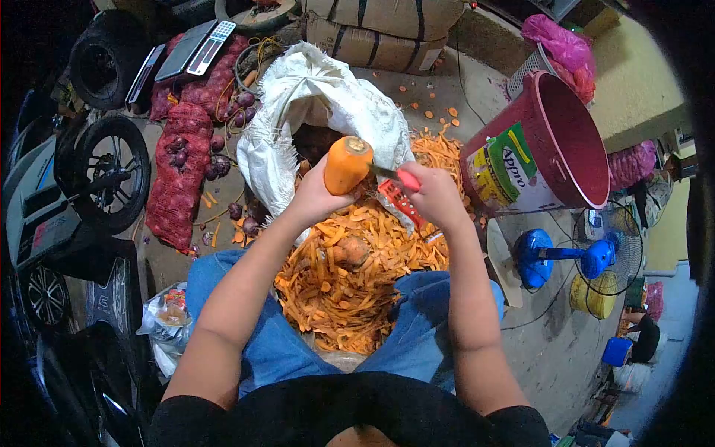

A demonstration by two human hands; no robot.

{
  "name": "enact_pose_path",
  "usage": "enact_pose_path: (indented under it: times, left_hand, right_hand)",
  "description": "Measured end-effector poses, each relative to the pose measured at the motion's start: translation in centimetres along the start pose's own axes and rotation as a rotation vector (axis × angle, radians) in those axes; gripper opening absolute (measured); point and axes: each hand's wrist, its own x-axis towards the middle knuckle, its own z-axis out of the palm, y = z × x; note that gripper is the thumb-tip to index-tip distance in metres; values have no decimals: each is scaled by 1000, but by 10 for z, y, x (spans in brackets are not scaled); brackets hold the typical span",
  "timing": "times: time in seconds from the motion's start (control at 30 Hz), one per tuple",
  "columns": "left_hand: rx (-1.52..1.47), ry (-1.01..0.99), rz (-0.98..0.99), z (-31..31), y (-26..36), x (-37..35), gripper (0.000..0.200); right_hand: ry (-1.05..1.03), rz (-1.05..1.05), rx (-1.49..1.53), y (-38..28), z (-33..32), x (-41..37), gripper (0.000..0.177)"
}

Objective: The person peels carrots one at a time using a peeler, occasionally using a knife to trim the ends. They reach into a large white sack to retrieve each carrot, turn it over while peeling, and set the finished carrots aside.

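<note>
My left hand (pixel 322 195) is wrapped round a thick orange carrot (pixel 347 167), held with its cut end up. My right hand (pixel 430 192) is closed on the red handle of a knife (pixel 402 177), whose dark blade points left to the carrot's right side. Between my legs, below both hands, lies a heap of orange peelings (pixel 342 290) with a larger carrot piece (pixel 351 252) on it. Behind the carrot stands an open white woven sack (pixel 279 112). A red patterned item (pixel 401 203) shows just under my right hand.
A large maroon bucket (pixel 535 134) leans at the right, with a blue fan (pixel 566 253) below it. Red net bags of onions (pixel 179 186) and a scale (pixel 195 51) are at the left, beside a motorbike wheel (pixel 112 175). Cardboard boxes (pixel 380 37) stand behind.
</note>
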Motion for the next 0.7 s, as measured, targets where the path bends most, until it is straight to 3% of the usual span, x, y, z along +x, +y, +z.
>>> enact_pose_path:
  times: [0.07,0.13,0.37,0.43,0.57,0.7]
  left_hand:
    - [46,-11,31,1,0,1,61]
    - [181,-40,56,3,2,0,46]
    - [228,-102,48,5,-4,1,55]
    - [174,-216,12,3,-2,-1,54]
    - [151,-224,79,3,0,-6,52]
    - [320,-117,85,4,9,-10,50]
  right_hand:
    - [-22,-98,-67,-1,4,0,14]
    - [-24,-98,-99,-3,4,-1,13]
    - [-14,-62,-137,-2,8,-1,11]
    - [5,-38,-142,-1,10,-1,12]
    - [30,-27,-127,2,14,0,15]
    - [40,30,-146,7,22,3,16]
